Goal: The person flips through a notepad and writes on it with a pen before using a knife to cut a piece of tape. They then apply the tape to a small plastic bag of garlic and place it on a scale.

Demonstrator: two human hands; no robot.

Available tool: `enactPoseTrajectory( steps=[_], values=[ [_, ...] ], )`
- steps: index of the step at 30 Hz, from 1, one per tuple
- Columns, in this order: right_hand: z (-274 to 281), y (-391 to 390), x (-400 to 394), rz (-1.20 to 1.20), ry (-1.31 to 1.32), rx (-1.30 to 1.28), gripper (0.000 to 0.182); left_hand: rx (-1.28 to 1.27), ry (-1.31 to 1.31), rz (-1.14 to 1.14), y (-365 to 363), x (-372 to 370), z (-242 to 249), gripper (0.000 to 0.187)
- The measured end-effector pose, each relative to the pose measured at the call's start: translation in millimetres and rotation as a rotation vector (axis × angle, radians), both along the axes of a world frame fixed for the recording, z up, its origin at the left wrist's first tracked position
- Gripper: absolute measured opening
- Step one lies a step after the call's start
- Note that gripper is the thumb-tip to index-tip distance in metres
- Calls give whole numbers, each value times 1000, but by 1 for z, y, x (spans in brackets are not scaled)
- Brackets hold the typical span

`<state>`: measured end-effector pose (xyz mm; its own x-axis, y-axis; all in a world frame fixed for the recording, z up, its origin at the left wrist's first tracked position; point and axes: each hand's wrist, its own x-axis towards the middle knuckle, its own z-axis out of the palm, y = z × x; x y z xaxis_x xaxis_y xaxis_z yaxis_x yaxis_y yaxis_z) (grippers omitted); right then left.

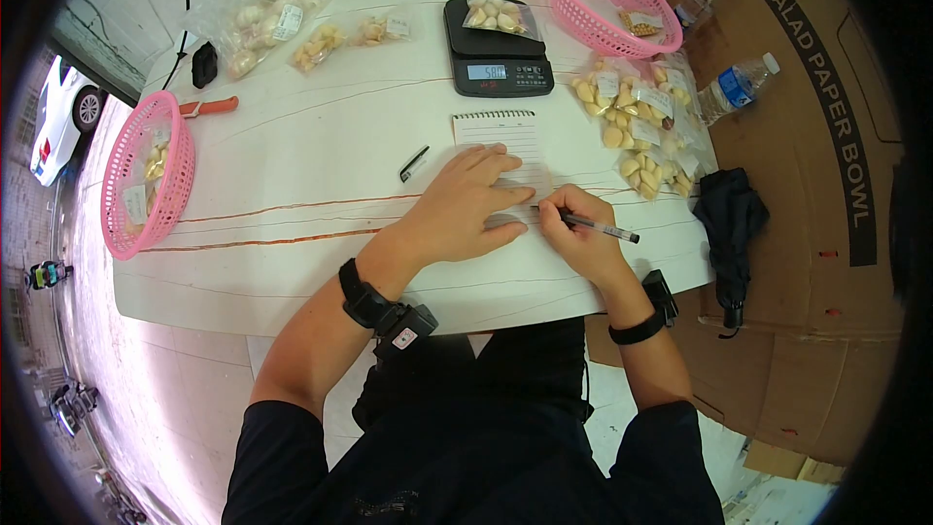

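My right hand [581, 231] grips a pen [607, 227], its tip at the right edge of a spiral notepad [498, 128] with lined paper. Fingers spread, my left hand [471, 199] lies flat over the lower left part of the notepad and hides it. A black pen cap [414, 164] rests on the table just left of that hand. Behind the notepad stands a black digital scale [501, 79] with a lit display. On its platform sits a clear bag of peeled garlic cloves [500, 17].
Several bagged garlic portions [637, 122] lie at the right, beside a folded umbrella [731, 228] and water bottles [736, 89]. Pink baskets stand at the back right [614, 5] and left [148, 175]. An orange-handled peeler or knife [210, 107] and more garlic bags [282, 19] lie back left.
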<state>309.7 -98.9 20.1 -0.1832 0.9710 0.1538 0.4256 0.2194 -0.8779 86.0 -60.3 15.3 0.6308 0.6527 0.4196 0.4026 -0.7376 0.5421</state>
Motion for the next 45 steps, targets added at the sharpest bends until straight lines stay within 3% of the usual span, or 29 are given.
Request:
enactPoseTrajectory(
  steps=[45],
  values=[
    [-3,-2,-1,-27,34,6,13,19,-12,-9,0,0,2,41]
  ],
)
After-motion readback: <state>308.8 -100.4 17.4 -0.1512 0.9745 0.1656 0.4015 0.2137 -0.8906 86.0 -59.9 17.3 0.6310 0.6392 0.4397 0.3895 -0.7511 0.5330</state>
